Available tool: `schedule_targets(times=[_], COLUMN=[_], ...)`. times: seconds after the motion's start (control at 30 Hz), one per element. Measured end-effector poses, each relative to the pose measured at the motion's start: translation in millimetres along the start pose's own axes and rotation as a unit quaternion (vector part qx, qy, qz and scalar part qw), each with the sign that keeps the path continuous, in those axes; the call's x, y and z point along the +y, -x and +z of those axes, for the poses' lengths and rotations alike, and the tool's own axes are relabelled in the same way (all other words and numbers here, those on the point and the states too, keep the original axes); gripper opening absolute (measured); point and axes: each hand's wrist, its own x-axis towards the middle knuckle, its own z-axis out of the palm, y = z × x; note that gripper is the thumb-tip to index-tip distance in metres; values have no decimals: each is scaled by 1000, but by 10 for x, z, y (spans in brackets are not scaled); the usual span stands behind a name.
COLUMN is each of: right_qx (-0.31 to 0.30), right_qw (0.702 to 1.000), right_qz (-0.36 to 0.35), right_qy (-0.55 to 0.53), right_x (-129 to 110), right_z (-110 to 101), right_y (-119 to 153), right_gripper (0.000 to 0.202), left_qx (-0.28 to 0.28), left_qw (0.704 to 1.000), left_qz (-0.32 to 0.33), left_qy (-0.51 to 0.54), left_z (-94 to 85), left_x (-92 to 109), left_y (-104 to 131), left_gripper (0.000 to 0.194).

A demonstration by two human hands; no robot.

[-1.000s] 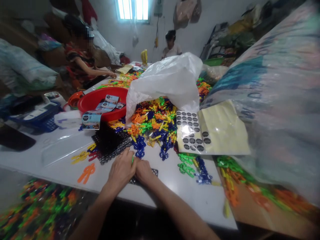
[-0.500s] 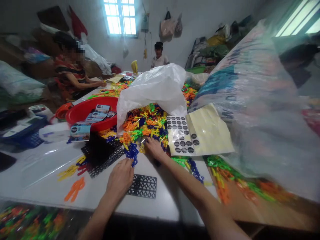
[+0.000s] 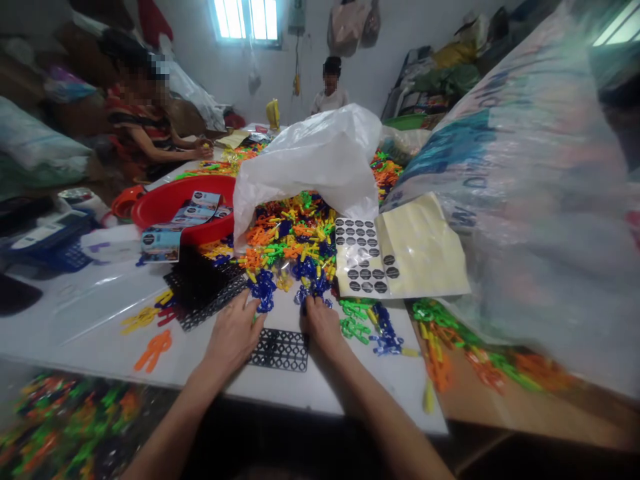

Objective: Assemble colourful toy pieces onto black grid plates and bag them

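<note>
My left hand (image 3: 236, 328) reaches in from the left over the white table, thumb and fingers apart. Its fingertips rest against a small heap of blue plastic pieces (image 3: 262, 291). Opposite it, my right hand (image 3: 323, 321) has its fingers closed over another cluster of blue pieces (image 3: 306, 292), which partly hides under them. Between and just below both hands lies a black perforated plastic grid (image 3: 279, 351). Beyond them a large pile of orange, yellow, green and blue plastic pieces (image 3: 293, 230) spills from a white plastic sack (image 3: 315, 157).
A red basin (image 3: 145, 212) with printed cards (image 3: 160, 244) stands left, near more black grids (image 3: 213, 297). Sticker sheets (image 3: 425, 250) lie right of the pile. A big filled sack (image 3: 530, 213) borders the right side. Two people (image 3: 145, 137) sit at the table's far part.
My right hand has drawn back from the pile toward me, with blue pieces now at its fingertips. My left hand's thumb and fingers have spread. The view has shifted slightly.
</note>
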Motion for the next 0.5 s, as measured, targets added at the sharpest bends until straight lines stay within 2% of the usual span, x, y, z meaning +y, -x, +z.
schedule_targets(times=[0.07,0.17,0.27,0.33,0.43,0.5], right_qx=[-19,-6,0,4,46,59], right_qw=[1000,999,996,991,963,922], right_qz=[18,30,71,77,58,27], right_qy=[-7,-25,-63,-110,-259,-382], right_x=[-34,-3,28,30,-8,-109], right_z=[-18,2,94,153,83,-21], right_y=[24,172,299,239,77,53], right_gripper=[21,22,30,35,30,27], left_qx=[21,6,11,40,47,44], left_qw=[999,997,995,997,997,997], left_qz=[25,82,94,57,45,45], left_qy=[0,-2,-15,-37,-49,-44], left_z=[-47,-46,145,367,593,617], left_x=[-45,-101,-174,-259,-337,-334], left_y=[-1,73,167,109,-78,-128], left_gripper=[38,36,36,36,36,37])
